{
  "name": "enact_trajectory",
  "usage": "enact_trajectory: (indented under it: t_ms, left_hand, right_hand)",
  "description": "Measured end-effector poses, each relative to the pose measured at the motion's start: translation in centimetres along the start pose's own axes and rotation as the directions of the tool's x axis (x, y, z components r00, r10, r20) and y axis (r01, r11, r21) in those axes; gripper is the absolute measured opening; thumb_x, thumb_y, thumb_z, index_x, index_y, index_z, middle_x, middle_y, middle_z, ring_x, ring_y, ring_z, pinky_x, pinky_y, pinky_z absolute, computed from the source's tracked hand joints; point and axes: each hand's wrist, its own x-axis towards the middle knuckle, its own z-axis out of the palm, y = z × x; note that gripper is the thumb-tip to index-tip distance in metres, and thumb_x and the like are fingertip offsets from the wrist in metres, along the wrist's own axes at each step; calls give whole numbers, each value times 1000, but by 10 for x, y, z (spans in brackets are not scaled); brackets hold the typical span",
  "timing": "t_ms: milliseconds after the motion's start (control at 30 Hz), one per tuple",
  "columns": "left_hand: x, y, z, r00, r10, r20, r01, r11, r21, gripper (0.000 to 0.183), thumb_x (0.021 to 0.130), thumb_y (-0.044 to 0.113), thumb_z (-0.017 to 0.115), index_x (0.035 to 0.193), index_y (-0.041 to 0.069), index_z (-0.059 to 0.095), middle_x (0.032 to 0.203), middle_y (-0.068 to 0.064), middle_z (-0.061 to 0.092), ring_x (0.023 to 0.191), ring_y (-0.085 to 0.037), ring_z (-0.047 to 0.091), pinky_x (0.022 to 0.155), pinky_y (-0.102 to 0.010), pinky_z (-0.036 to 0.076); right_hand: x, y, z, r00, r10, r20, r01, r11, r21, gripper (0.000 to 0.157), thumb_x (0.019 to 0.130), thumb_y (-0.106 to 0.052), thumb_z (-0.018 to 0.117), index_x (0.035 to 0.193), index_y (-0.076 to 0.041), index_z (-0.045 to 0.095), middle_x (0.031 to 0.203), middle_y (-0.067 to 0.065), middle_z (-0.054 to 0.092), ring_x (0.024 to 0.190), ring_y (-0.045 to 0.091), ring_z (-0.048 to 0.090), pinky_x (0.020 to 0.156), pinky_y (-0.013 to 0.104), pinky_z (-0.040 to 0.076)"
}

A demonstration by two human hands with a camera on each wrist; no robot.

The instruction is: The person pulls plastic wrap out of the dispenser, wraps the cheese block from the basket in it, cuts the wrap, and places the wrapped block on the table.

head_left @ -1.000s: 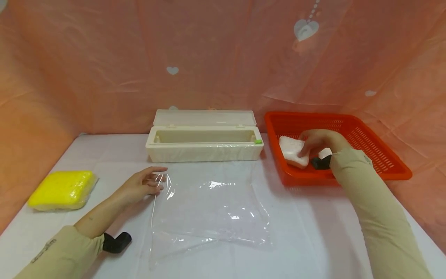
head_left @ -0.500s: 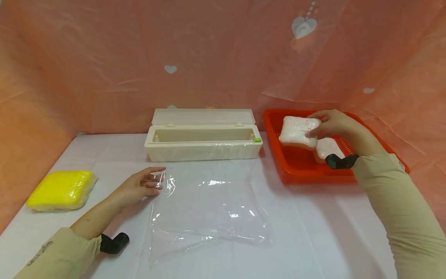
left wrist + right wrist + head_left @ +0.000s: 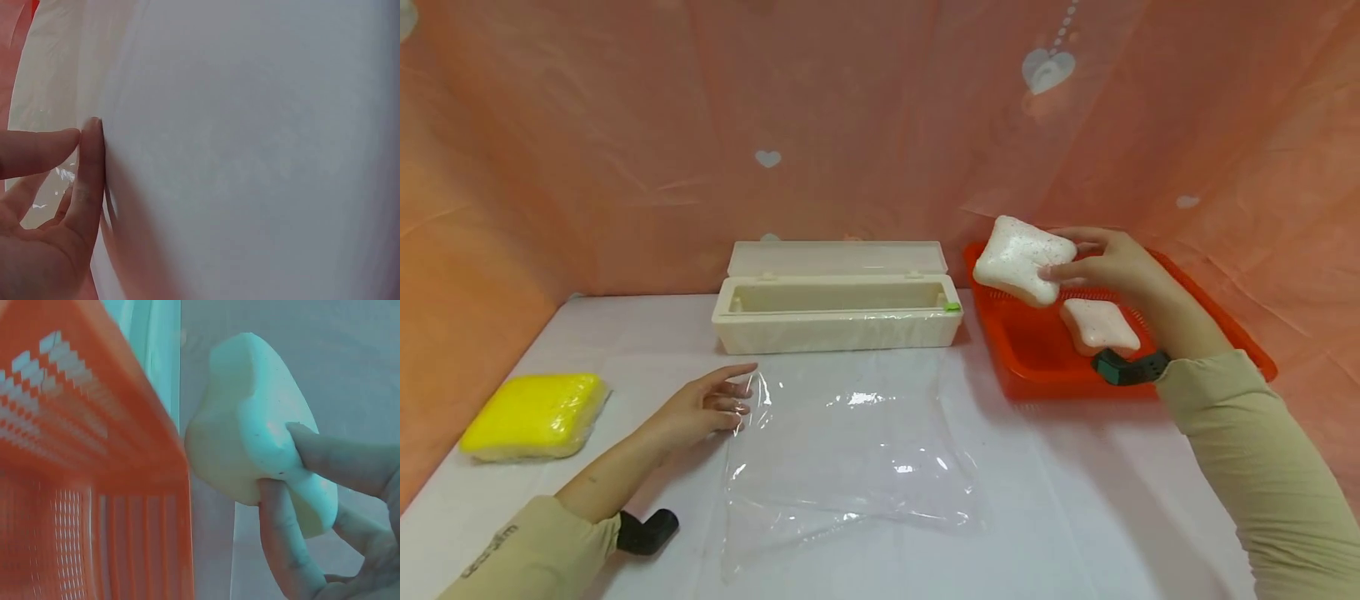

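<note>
A white speckled cushion-shaped block is gripped at its right side by the right hand, with thumb and fingers closed on it; it is held tilted, raised above the left part of a red plastic basket. Inside that basket, a second pale block is seen lying at the bottom, untouched. A sheet of clear plastic film is spread on the white-covered table, and its left edge is touched by the left hand, whose fingers are loosely bent, with the thumb parted from the index finger. Behind the film, a cream-coloured film dispenser box is set with its lid raised; a green slider is seen at the right end of its front rim. At the far left, a yellow block is covered in clear film.
</note>
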Motion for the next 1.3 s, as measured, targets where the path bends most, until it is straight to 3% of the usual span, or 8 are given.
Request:
enact_trajectory:
  t_ms: [200, 300, 533, 667, 867, 1100, 1300]
  left_hand:
    - [2, 0, 2, 1000, 19, -3, -19, 1000, 4, 72, 83, -7, 62, 146, -6, 27, 121, -34, 52, 96, -16, 63, 74, -20, 53]
    - [2, 1, 2, 1000, 18, -7, -18, 1000, 10, 72, 83, -7, 62, 146, -6, 27, 121, -34, 53, 98, -20, 64, 75, -20, 53]
    - [0, -2, 0, 1000, 31, 2, -31, 999, 17, 74, 82, -6, 63, 146, -5, 26, 120, -33, 51, 102, -26, 62, 76, -21, 53]
    - [-1, -4, -1, 998, 62, 5, -63, 997, 52, 73, 82, -5, 65, 146, -5, 28, 120, -31, 51, 100, -19, 60, 77, -20, 52]
    - [-2, -5, 0, 997, 73, 6, -73, 993, 92, 71, 85, 1, 67, 146, -2, 30, 122, -27, 53, 98, -7, 56, 80, -15, 47]
    - [0, -3, 0, 996, 84, 12, -84, 987, 134, 74, 84, 4, 70, 147, -2, 30, 118, -22, 54, 101, -17, 59, 84, -14, 45]
    - [1, -1, -1, 997, 72, 34, -76, 988, 133, 80, 82, 4, 72, 148, -2, 27, 119, -22, 53, 103, -22, 60, 82, -15, 47]
  right_hand:
    - [-1, -11, 22, 998, -53, -18, 54, 997, 56, 67, 83, -31, 76, 141, -14, 47, 109, -2, 58, 86, 7, 62, 76, 22, 54]
    - [0, -16, 34, 998, -59, -5, 59, 995, 77, 65, 82, -29, 76, 139, -14, 49, 111, 0, 59, 89, 11, 63, 80, 24, 53]
    - [-3, -29, 64, 996, -67, 59, 59, 990, 127, 63, 80, -34, 77, 137, -24, 52, 121, 6, 59, 107, 22, 54, 92, 40, 43]
    - [0, -36, 81, 985, -137, 105, 122, 983, 140, 62, 82, -26, 76, 139, -18, 51, 117, 9, 61, 99, 20, 61, 88, 35, 50]
    - [4, -34, 106, 974, -165, 154, 139, 976, 165, 60, 82, -17, 76, 137, -14, 53, 112, 13, 61, 92, 21, 62, 76, 27, 53]
    - [4, -35, 135, 953, -184, 242, 145, 975, 170, 60, 80, -12, 77, 136, -11, 54, 112, 17, 62, 89, 22, 66, 82, 40, 56]
    - [6, -36, 155, 947, -164, 277, 137, 984, 114, 60, 77, -15, 80, 132, -11, 58, 108, 15, 63, 91, 24, 64, 75, 31, 56]
